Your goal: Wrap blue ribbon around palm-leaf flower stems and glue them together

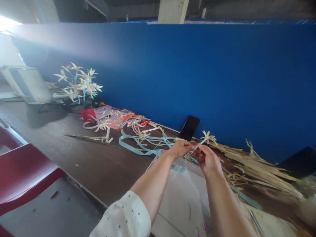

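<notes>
A pale flower [208, 137] made of dry leaf-like strips stands on a thin stem wrapped in light blue. My right hand [209, 159] pinches this stem just below the petals. My left hand [181, 148] is closed beside it, fingertips pressed together at the stem's lower part, where the light-blue wrapping runs. A long light-blue ribbon [138, 150] lies looped on the table to the left of my hands. Under my forearms is a white sheet [181, 200] with a clear plastic edge. A black phone [190, 127] leans against the blue wall behind my left hand.
Dry leaf strips [249, 163] are heaped at the right. Finished-looking pale flowers [80, 82] stand in a red pot [88, 114] at the left, near pink paper [112, 122] and loose scraps. A white container [33, 85] sits farther left. Red chairs [27, 171] border the table [98, 168].
</notes>
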The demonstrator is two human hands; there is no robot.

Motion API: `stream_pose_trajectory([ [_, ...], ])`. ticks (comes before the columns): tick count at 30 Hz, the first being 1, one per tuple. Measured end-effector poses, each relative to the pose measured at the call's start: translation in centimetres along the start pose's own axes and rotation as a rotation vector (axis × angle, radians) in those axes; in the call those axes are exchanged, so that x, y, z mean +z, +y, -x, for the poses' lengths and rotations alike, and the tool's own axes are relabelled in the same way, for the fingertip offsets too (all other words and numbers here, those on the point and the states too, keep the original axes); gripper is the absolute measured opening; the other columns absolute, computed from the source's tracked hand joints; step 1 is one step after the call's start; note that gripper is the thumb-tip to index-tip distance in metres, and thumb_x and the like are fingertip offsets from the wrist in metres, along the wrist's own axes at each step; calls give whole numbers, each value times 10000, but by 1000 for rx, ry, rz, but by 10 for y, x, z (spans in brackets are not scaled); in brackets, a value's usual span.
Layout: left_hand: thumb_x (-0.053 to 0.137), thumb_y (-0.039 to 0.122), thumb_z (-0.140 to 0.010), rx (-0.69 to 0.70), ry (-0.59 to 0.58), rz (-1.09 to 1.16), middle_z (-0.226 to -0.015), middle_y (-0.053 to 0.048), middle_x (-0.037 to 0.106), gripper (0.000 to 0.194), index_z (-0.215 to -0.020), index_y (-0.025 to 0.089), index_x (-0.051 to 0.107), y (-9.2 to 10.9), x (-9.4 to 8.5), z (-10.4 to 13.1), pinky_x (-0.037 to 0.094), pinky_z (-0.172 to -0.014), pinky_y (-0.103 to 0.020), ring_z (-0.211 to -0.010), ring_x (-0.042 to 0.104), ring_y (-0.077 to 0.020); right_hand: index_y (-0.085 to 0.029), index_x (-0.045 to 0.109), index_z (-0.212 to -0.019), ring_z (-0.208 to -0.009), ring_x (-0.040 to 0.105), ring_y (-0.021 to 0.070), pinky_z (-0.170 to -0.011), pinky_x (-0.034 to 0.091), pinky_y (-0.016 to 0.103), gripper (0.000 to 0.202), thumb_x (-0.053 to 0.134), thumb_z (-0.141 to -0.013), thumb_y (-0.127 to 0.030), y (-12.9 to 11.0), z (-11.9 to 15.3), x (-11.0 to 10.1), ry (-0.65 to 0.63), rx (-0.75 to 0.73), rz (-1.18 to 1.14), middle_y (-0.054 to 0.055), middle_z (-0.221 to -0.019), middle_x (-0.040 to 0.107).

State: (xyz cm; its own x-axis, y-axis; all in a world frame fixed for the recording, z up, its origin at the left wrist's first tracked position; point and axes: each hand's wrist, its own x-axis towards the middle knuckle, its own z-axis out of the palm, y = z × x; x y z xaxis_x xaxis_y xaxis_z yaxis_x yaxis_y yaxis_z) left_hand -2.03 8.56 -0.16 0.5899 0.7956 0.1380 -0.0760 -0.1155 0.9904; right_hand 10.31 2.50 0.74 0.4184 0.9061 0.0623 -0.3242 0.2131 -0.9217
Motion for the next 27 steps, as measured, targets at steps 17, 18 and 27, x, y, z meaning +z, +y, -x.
stream_pose_trajectory([
  [17, 626, 541, -649, -32, -22, 59, -546, 45, 432, 424, -733, 126, 616, 2, 1, 2, 233, -444, -184, -461, 323, -39, -201, 635, -707, -494, 409, 60, -383, 294, 169, 186, 764, -621, -303, 7, 2, 4, -69, 15, -70, -44, -614, 539],
  [18, 632, 553, -638, -44, -34, 83, -551, 44, 432, 437, -723, 125, 606, 2, 1, 2, 227, -441, -183, -462, 327, -38, -200, 641, -721, -482, 401, 53, -371, 276, 163, 187, 762, -626, -307, 7, 3, 5, -78, 18, -72, -45, -624, 544],
  [27, 665, 564, -612, -189, -117, 249, -563, 49, 425, 462, -649, 118, 546, 15, -1, 7, 138, -421, -204, -434, 295, -25, -183, 667, -777, -431, 351, 15, -350, 251, 124, 198, 739, -680, -340, 10, 4, 10, -108, 11, -121, -34, -632, 557],
])
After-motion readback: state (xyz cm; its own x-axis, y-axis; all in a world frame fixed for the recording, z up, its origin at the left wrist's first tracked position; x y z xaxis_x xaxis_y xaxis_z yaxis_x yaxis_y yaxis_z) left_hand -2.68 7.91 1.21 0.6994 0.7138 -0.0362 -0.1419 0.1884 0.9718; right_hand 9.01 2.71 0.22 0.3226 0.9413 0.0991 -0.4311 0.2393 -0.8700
